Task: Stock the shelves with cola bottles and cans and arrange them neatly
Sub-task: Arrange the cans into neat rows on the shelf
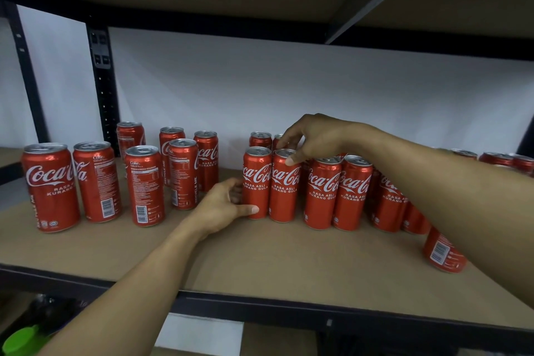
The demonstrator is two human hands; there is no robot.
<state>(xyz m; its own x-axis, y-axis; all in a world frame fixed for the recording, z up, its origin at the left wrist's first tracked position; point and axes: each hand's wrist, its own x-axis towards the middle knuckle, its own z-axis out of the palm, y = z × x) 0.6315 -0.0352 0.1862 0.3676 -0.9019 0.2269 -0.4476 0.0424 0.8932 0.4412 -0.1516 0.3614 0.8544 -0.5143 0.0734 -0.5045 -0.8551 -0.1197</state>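
- Head view: the shelf [260, 266] carries a tidy row [338, 191] of cola cans right of centre. Their logos face front, and more cans stand close behind at twelve o'clock.
- The left hand [228, 205] grips the end can [257, 179] low down, coming in from nine o'clock. The thumb lies across the front near the base and the fingers curl round the side.
- The right hand [315, 139] comes down from one o'clock onto the second can [284, 188]. The thumb presses the front of the rim and the other fingers curl over the top toward the back. It looks like a pinch on the top, though the far fingers are hidden.
- These two cans stand upright and touch side by side. A narrow gap separates them from the rest of the row at three o'clock.
- The step in hand looks like closing this pair up to the row and squaring it.
- To do it well, slide the cans rather than lift them. Push low with the left hand toward three o'clock so nothing tips, and let the right hand steady the top.
- Keep the fronts level with the row and the logos facing out.
- The loose cans [144, 182] at nine o'clock stand apart from each other, several with barcodes forward. They will probably need turning and bringing over.
- A stray can [445, 254] at five o'clock stands forward of the row, barcode out, just under the right forearm. That arm could knock it, so it should be kept high.
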